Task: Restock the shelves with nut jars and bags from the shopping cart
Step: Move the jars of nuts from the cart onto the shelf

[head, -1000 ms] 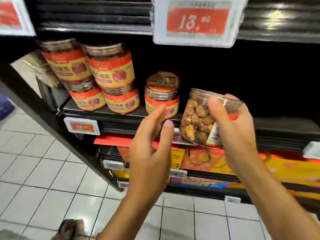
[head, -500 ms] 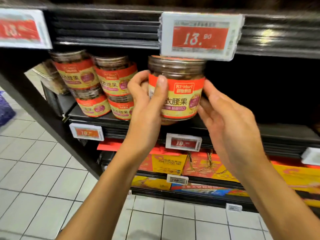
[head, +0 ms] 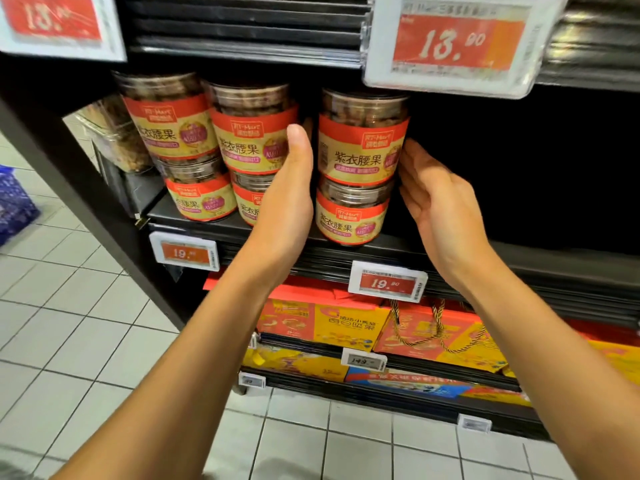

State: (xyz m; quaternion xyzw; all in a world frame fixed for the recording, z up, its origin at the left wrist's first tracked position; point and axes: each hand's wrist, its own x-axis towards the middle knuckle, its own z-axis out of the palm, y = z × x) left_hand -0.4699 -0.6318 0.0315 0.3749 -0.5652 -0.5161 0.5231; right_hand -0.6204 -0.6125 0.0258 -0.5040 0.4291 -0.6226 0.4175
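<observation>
Both forearms reach up from the bottom of the view. The left hand (head: 287, 192) stands on edge with its thumb up and its palm turned toward the upper nut jar (head: 362, 147). Its grip is wide and holds nothing. The fingers run into the narrow gap between this jar's stack and the stack to the left, and whether they touch the jar cannot be told. The right hand (head: 441, 209) is cupped loosely on the other side, with its grip just as wide. Its fingertips (head: 408, 152) lie against the jar's right wall and are not curled round it.

The jar stands upright on top of a matching lower jar (head: 349, 220), which sits just behind the front edge of the black shelf (head: 519, 252). Below that edge hangs a red price tag (head: 388, 281) reading 19. A larger tag (head: 460, 43) reading 13 hangs from the shelf above, and its lower corner comes down close to the upper jar's lid.

The upper jar is a clear round tub with brown nuts showing above a red and gold label that carries large Chinese characters.

Left of it, two more two-high stacks of the same jars (head: 252, 133) stand close together, leaving only a slit for the left hand. To the right, the shelf runs on dark and open behind the right hand.

Under the shelf lie red and yellow gift boxes (head: 346, 327), and white floor tiles (head: 69, 323) spread out to the left.
</observation>
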